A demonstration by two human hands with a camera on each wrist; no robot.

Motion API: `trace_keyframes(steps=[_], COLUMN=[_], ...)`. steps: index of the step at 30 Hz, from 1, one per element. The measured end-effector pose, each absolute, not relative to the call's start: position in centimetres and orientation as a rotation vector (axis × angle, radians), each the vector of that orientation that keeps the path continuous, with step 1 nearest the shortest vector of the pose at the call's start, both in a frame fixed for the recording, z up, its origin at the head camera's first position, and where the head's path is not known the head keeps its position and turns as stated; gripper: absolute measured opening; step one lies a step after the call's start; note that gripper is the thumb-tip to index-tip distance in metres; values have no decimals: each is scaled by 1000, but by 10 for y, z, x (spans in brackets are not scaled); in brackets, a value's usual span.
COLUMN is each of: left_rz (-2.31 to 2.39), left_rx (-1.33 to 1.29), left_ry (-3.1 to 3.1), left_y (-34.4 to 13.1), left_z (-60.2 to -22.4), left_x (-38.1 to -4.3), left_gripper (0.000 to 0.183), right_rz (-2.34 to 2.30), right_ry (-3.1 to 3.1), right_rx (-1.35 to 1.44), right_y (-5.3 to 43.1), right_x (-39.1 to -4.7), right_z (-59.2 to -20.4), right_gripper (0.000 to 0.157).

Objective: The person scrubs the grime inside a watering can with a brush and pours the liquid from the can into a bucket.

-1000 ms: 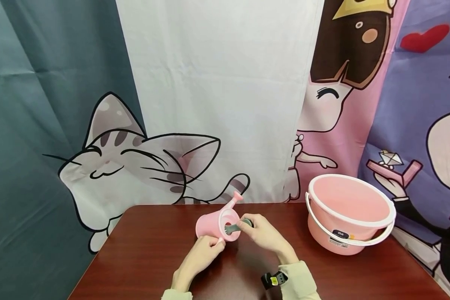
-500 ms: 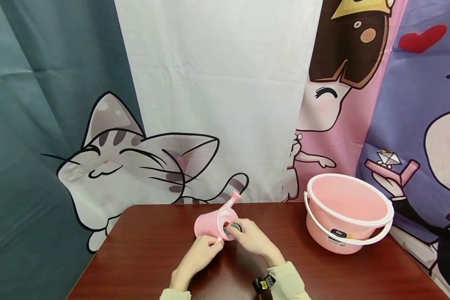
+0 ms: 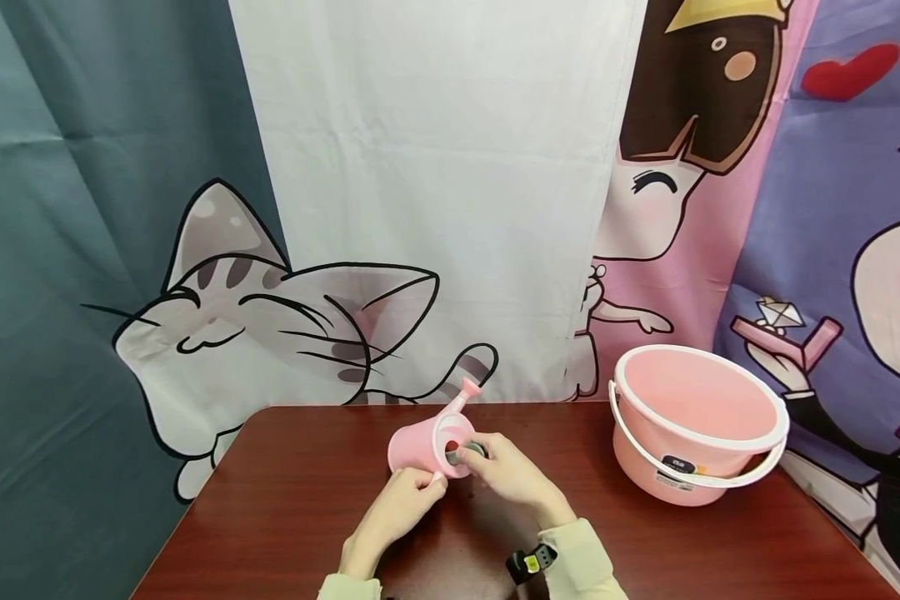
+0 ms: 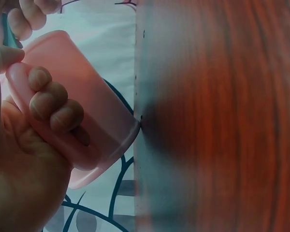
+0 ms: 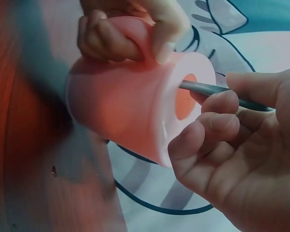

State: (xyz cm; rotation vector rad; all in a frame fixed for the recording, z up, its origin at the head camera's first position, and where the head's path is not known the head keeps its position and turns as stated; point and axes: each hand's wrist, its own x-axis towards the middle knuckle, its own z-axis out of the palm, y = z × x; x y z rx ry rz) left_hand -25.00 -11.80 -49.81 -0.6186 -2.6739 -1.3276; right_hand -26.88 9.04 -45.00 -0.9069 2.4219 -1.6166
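Note:
A pink toy watering can (image 3: 412, 447) is tipped on its side, its open top turned to the right and its spout pointing up and away. My left hand (image 3: 399, 507) grips the can's handle, with fingers (image 4: 55, 104) wrapped through the loop. A grey-green toy rake (image 5: 210, 89) is pinched between thumb and fingers of my right hand (image 3: 516, 477). Its shaft goes in through the can's mouth, so the pronged end is hidden. In the right wrist view, something orange-red (image 5: 186, 104) shows round inside the opening.
A pink bucket (image 3: 690, 392) with a white rim and lowered white handle stands on the right of the brown wooden table (image 3: 285, 508). Behind the table hangs a printed curtain (image 3: 435, 167). A black device (image 3: 528, 564) is strapped at the right wrist.
My right hand has moved left toward the can, sliding the rake's pronged end inside, where it showed at the mouth before. The left hand keeps its hold on the handle.

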Motion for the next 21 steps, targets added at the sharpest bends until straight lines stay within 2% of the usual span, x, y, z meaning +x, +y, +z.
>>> trace_keyframes(steps=[9,21], left_rz=[-1315,-1328], left_rx=[-639,-640], left_ry=[-2674,-2673], left_y=[-117,-118], left_z=[-495,-495], left_x=[-250,-249], left_gripper=[45,45], right_rz=[-1611,-1675], right_ry=[2389,2337], right_rx=[-832,-854], right_y=[103,117], right_x=[-269,-269], right_z=[-442,-434], right_gripper=[27,23])
